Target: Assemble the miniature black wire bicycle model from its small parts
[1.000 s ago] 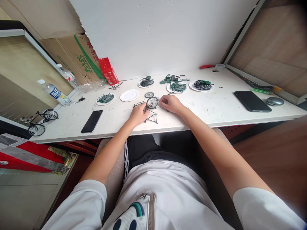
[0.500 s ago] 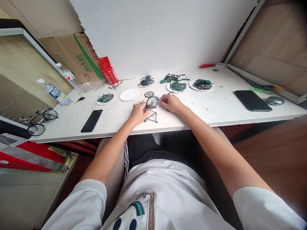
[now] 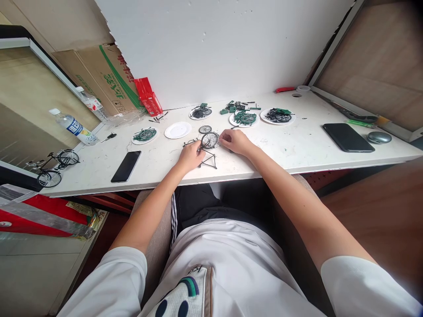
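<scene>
The left hand (image 3: 192,157) has its fingers clamped on a black model bicycle frame (image 3: 215,161), close by the spoked wheel (image 3: 209,140). The right hand's (image 3: 237,141) fingers are pinched together just right of the wheel; from here I can't tell whether they touch it. Neither hand has stirred since half a second ago. Left of the wheel, a paper plate (image 3: 145,142) carries green bicycle parts; beyond it to the right, a farther plate (image 3: 263,113) holds mostly black ones.
</scene>
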{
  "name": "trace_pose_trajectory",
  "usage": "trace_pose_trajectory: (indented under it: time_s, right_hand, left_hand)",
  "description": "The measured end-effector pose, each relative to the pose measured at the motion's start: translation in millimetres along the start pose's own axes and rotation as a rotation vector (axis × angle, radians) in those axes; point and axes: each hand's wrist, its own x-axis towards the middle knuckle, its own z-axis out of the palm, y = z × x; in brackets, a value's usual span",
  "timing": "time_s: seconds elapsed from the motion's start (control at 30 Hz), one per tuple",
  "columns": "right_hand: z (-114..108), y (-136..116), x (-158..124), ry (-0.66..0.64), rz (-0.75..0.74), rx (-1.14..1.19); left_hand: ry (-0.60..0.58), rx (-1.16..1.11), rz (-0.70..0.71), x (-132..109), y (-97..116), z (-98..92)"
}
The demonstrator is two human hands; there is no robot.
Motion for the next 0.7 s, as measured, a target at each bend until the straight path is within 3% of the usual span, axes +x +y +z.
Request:
trace_pose_trajectory:
  time_s: [0.7]
  right_hand:
    - [-0.6, -2.3, -0.9, -0.001, 0.011, -0.002]
  left_hand:
    - [0.0, 0.014, 0.01, 0.0, -1.8, 0.1]
